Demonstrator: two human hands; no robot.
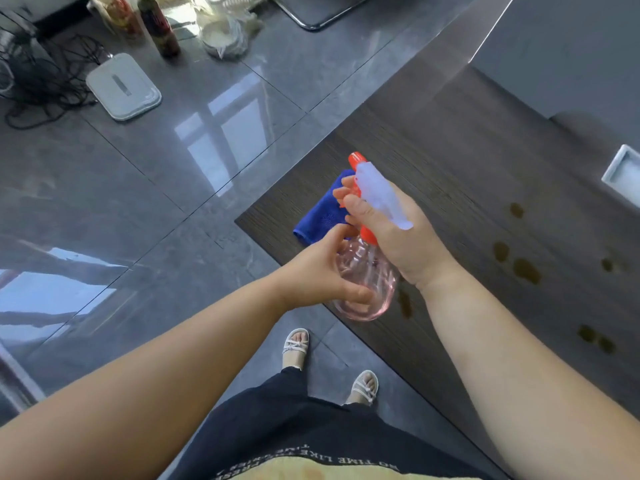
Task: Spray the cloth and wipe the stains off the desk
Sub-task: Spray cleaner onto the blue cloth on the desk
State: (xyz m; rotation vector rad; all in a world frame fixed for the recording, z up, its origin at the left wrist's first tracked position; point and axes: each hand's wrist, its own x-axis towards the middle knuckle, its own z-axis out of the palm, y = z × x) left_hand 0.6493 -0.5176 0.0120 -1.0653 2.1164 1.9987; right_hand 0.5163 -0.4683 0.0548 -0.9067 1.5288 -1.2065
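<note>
Two bare forearms enter from the near edge and meet over the near left corner of the desk (467, 140). The right hand (398, 233) is closed round the neck of the spray bottle (363, 271), fingers curled toward the orange trigger; the left hand (322, 271) cups the clear pinkish body from the left, fingers loosely bent against it. The bottle is held in the air above the desk edge, nozzle pointing far-left over the cloth (322, 213).

The bottle looks like thin, light plastic, smooth and probably slippery if wet; the neck below the trigger is the sound grip. How full it is cannot be told. The cloth, a folded bright blue microfibre, lies flat on the desk corner, partly hidden by the hands; it should be soft and limp, best gathered in the palm. Brown stains (524, 270) dot the dark wood-grain surface to the right.
</note>
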